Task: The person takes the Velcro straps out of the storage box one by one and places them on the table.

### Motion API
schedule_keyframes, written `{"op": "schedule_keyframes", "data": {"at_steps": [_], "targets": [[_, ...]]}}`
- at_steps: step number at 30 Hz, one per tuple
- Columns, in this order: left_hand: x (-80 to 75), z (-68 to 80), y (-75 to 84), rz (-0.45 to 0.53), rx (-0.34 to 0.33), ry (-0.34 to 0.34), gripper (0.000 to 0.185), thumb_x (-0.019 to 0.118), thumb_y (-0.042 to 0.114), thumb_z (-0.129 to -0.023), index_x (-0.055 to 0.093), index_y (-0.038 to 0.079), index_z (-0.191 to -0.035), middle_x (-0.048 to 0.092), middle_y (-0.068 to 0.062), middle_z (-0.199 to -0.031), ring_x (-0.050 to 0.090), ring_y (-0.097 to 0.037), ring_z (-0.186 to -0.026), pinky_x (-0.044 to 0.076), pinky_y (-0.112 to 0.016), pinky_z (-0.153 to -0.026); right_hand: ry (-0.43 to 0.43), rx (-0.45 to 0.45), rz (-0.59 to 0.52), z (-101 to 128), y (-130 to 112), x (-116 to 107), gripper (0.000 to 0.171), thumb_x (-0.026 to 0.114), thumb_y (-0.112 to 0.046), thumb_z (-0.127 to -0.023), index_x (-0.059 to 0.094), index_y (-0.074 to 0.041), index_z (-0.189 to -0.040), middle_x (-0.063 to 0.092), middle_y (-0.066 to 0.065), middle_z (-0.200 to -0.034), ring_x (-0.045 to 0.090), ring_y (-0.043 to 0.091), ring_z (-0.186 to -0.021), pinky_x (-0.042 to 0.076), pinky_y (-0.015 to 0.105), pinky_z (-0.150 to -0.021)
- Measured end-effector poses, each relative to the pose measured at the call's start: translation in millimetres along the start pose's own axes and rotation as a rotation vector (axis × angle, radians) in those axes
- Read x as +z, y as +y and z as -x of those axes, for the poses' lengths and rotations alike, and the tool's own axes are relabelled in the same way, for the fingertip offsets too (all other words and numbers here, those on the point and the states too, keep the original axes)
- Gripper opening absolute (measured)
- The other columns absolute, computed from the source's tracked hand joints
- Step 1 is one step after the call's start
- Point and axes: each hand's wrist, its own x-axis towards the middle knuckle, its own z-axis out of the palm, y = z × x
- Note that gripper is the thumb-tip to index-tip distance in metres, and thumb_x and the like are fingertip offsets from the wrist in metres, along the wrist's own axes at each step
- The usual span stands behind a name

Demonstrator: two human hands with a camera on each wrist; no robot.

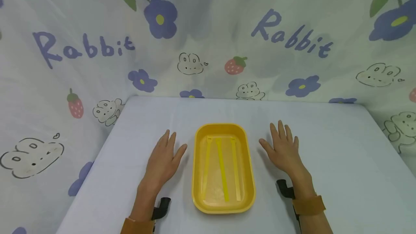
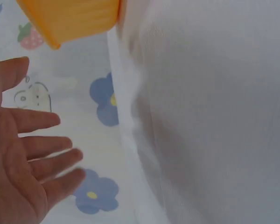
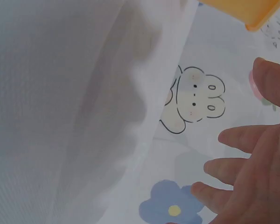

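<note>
A yellow rectangular tray (image 1: 224, 208) with rounded corners stands on the white table between my hands. Inside it lie three thin yellow strips that look like cable ties, roughly parallel: a left strip (image 1: 206, 169), a middle strip (image 1: 222, 169) and a right strip (image 1: 235, 169). To the tray's left is my left hand (image 1: 162, 161), fingers extended and nothing held. My right hand (image 1: 284, 151) is on the other side, its fingers spread, also holding nothing. Both wrist views show the tray's outer wall (image 2: 74, 21) near the top, apart from the hands.
The white-covered table (image 1: 341, 154) extends on both sides of the tray. Behind it hangs a curtain (image 1: 208, 21) printed with rabbits, flowers and strawberries. Each wrist carries an orange-brown band (image 1: 308, 206) with a black fitting (image 1: 161, 208).
</note>
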Motion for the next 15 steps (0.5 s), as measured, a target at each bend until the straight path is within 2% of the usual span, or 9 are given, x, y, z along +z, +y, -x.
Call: {"op": "schedule_keyframes", "data": {"at_steps": [7,11,15], "targets": [[5.0,-0.3,7.2,0.155,-0.078,-0.047,0.075,0.041,0.056,-0.101,0.033,0.000,-0.152,0.042,-0.019,-0.149,0.042,-0.036,-0.135,0.034,-0.053,-0.107,-0.002,0.000,-0.003,1,-2,-2,0.078,0.050,-0.044,-0.102,0.019,0.003,-0.155,0.004,0.030,-0.159,0.000,0.049,-0.144,0.000,0.074,-0.104],[11.8,-0.2,14.2,0.210,-0.086,-0.073,0.070,0.045,0.051,-0.102,0.036,0.001,-0.150,0.059,-0.017,-0.132,0.061,-0.030,-0.113,0.050,-0.046,-0.091,0.005,-0.003,-0.001,1,-2,-2,0.078,0.051,-0.043,-0.101,0.019,0.004,-0.154,0.004,0.030,-0.159,0.001,0.050,-0.144,0.001,0.074,-0.104],[16.9,0.5,22.6,0.248,-0.083,-0.102,0.068,0.048,0.047,-0.102,0.039,-0.002,-0.148,0.068,-0.008,-0.108,0.065,-0.018,-0.085,0.054,-0.035,-0.073,0.043,-0.030,0.009,1,-1,-4,0.077,0.052,-0.040,-0.101,0.020,0.007,-0.153,0.008,0.032,-0.158,0.007,0.051,-0.143,0.006,0.073,-0.105]]}}
